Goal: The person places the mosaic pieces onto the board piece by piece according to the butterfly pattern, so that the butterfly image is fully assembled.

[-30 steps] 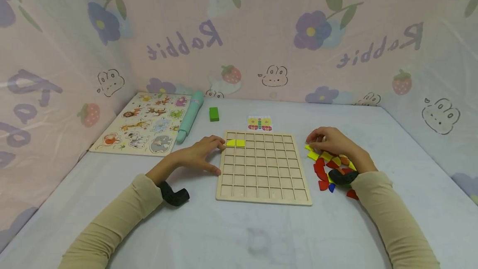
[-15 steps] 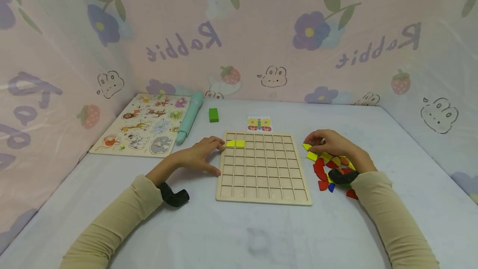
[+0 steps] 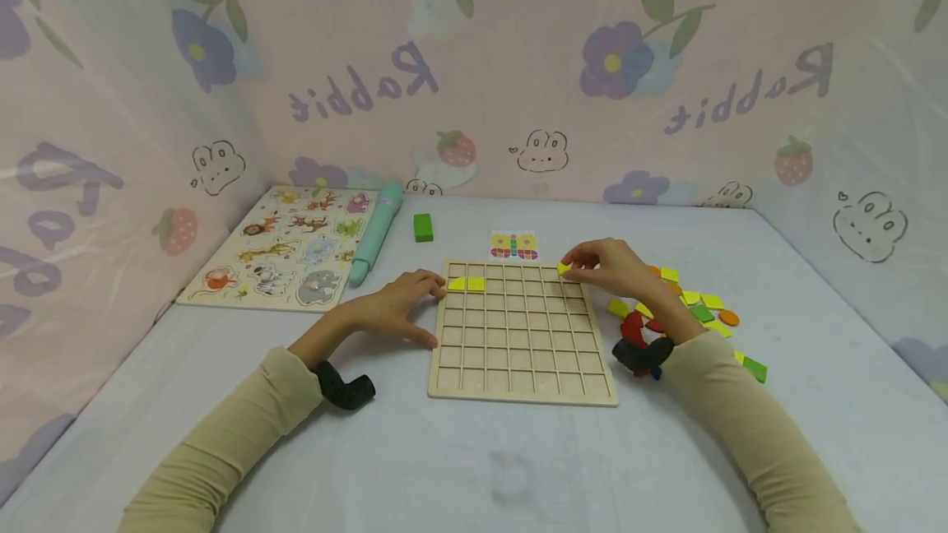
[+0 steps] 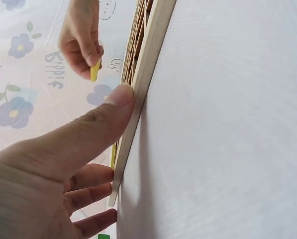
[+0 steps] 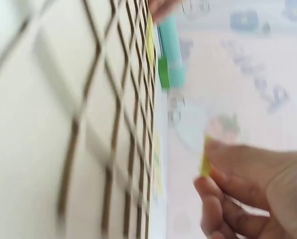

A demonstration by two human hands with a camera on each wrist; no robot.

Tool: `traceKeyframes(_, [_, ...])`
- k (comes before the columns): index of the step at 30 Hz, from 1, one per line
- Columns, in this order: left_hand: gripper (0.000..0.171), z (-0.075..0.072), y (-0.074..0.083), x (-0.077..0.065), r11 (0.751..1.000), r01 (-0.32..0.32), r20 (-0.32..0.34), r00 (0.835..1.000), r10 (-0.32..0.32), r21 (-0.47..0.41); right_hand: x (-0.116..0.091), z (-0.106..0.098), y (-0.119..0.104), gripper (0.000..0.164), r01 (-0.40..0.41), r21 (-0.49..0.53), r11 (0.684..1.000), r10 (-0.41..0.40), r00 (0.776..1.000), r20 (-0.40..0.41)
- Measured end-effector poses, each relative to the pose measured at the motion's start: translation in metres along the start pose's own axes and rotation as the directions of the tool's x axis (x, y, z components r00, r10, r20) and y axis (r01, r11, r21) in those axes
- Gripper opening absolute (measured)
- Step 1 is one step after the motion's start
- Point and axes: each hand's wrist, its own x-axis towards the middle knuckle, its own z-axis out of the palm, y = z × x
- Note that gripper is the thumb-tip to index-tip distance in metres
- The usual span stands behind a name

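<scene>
A wooden grid board (image 3: 518,327) lies on the table, with two yellow tiles (image 3: 476,284) set side by side in its upper left cells. My left hand (image 3: 392,307) rests along the board's left edge, thumb and fingers spread and touching the rim; the left wrist view shows the thumb (image 4: 101,124) on that edge. My right hand (image 3: 611,270) pinches a small yellow tile (image 3: 564,268) between thumb and fingertips, above the board's upper right corner. In the right wrist view this tile (image 5: 206,157) shows edge-on, apart from the grid.
Loose red, yellow, green, orange and blue pieces (image 3: 699,313) lie right of the board, partly under my right forearm. Behind the board is a butterfly pattern card (image 3: 514,245). A green block (image 3: 423,227), a mint-coloured stick (image 3: 378,233) and an animal puzzle board (image 3: 289,249) lie at the back left.
My right hand has taken a yellow tile from the loose pieces and carried it left to over the board's upper right corner. My left hand has stayed at the board's edge.
</scene>
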Motion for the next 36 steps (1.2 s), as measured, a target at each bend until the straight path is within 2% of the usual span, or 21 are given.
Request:
traceKeyframes(7, [0.067, 0.001, 0.000, 0.000, 1.000, -0.011, -0.006, 1.000, 0.011, -0.008, 0.023, 0.032, -0.047, 0.023, 0.003, 0.075, 0.997, 0.001, 0.999, -0.050])
traceKeyframes(11, [0.066, 0.001, -0.001, 0.001, 1.000, -0.025, -0.018, 1.000, 0.025, 0.005, 0.035, 0.049, -0.061, 0.022, 0.035, 0.071, 0.997, -0.032, 0.999, -0.042])
traceKeyframes(16, [0.066, 0.000, -0.002, 0.002, 1.000, -0.028, -0.019, 0.999, 0.028, 0.011, 0.041, 0.063, -0.057, 0.023, 0.076, 0.049, 0.996, -0.076, 0.997, 0.002])
traceKeyframes(22, [0.066, 0.000, 0.000, 0.001, 1.000, -0.006, -0.008, 1.000, 0.006, -0.006, 0.045, 0.071, -0.050, 0.024, 0.089, 0.094, 0.992, -0.091, 0.996, 0.017])
traceKeyframes(27, [0.066, 0.001, -0.001, -0.001, 1.000, -0.005, -0.006, 1.000, 0.005, -0.016, 0.045, 0.074, -0.048, 0.023, 0.097, 0.119, 0.988, -0.101, 0.994, 0.031])
traceKeyframes(36, [0.066, 0.000, 0.000, 0.000, 1.000, -0.008, -0.006, 1.000, 0.008, -0.014, 0.045, 0.074, -0.048, 0.018, 0.124, 0.103, 0.987, -0.127, 0.992, 0.026])
